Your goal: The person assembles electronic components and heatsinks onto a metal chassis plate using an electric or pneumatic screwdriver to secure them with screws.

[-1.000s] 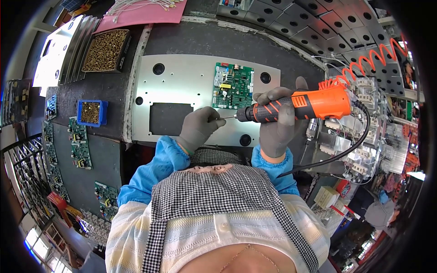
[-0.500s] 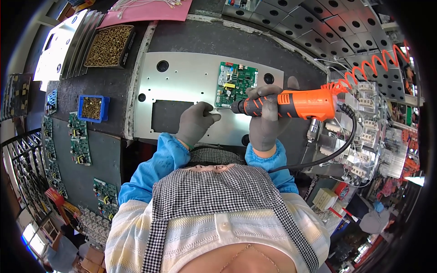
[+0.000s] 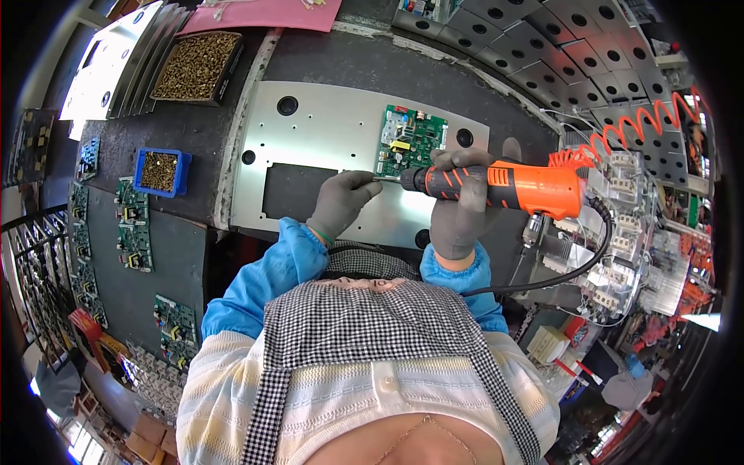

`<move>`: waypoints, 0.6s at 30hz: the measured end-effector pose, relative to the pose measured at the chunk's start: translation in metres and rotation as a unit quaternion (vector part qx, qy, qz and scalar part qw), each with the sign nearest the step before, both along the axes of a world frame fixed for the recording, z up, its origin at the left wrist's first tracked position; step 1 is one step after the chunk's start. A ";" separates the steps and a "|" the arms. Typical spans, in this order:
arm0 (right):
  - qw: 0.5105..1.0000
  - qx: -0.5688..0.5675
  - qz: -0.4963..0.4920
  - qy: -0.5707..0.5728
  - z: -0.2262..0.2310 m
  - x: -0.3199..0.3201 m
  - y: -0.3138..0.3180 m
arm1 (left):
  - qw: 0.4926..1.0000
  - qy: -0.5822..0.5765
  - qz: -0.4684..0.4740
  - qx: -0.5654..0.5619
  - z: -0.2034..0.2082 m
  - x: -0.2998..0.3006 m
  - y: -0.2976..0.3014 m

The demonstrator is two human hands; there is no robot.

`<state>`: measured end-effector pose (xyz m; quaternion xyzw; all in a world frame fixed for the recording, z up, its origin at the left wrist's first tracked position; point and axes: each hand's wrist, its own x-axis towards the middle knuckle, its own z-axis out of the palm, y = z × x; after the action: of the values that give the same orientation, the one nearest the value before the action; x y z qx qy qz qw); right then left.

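Observation:
My right hand (image 3: 461, 205), in a grey glove, is wrapped round an orange and black electric screwdriver (image 3: 535, 188). The tool lies level, with its bit pointing left. At the bit's tip my left hand (image 3: 341, 200), also gloved, has thumb and forefinger pinched together; whatever is between them is too small to make out. Beneath both hands lies a silver metal plate (image 3: 310, 133) with a large rectangular cutout and black round inserts. A green circuit board (image 3: 403, 147) rests on the plate's right part, just beyond the bit; the screwdriver and right hand cover its near right corner.
To the left are a blue bin (image 3: 160, 172) of small brass-coloured parts and a bigger dark tray (image 3: 198, 66) of similar parts. Circuit boards (image 3: 133, 225) lie on a dark board. Metal plates (image 3: 108, 62) stand far left. A red coiled hose (image 3: 635, 124) and black cable (image 3: 573, 271) run at the right.
My left fingertips have closed together at the bit's tip; before, thumb and forefinger were slightly apart. The right hand keeps its hold on the screwdriver. The whole view has shifted slightly.

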<state>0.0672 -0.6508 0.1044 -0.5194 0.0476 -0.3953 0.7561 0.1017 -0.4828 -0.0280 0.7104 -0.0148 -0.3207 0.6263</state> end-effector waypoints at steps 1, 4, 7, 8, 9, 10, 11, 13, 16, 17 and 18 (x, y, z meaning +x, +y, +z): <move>1.000 -0.013 0.004 0.017 0.000 -0.002 -0.001 | 0.999 -0.046 -0.006 0.025 0.004 0.000 0.000; 0.999 -0.024 0.008 0.038 0.003 -0.006 0.002 | 0.994 -0.090 -0.014 0.052 0.006 -0.001 -0.001; 0.999 -0.022 0.006 0.043 0.007 -0.007 0.005 | 0.998 -0.040 -0.031 0.024 0.014 0.001 0.001; 0.999 -0.021 0.004 0.045 0.007 -0.008 0.005 | 0.999 0.008 -0.047 -0.009 0.017 0.002 0.002; 0.999 -0.022 0.004 0.045 0.007 -0.008 0.005 | 0.999 0.008 -0.047 -0.009 0.016 0.001 0.001; 0.999 -0.021 0.009 0.040 0.007 -0.008 0.005 | 0.998 0.037 -0.020 -0.045 0.013 0.000 0.000; 0.999 -0.020 0.014 0.036 0.008 -0.009 0.005 | 0.995 0.065 0.007 -0.081 0.009 -0.001 -0.001; 0.999 -0.023 0.013 0.031 0.008 -0.009 0.004 | 0.999 0.018 0.000 -0.041 0.004 0.000 0.001; 0.999 -0.026 0.013 0.023 0.012 -0.009 0.002 | 0.995 -0.082 -0.025 0.050 0.010 0.000 0.003; 0.999 -0.027 0.017 0.018 0.013 -0.009 0.001 | 0.985 -0.135 -0.043 0.100 0.016 0.001 0.003; 0.999 -0.027 0.015 0.018 0.012 -0.010 0.001 | 0.985 -0.135 -0.044 0.100 0.021 0.001 0.002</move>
<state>0.0575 -0.6499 0.1164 -0.5476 0.0431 -0.3754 0.7466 0.1023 -0.4807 -0.0067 0.8047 -0.0983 -0.2495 0.5297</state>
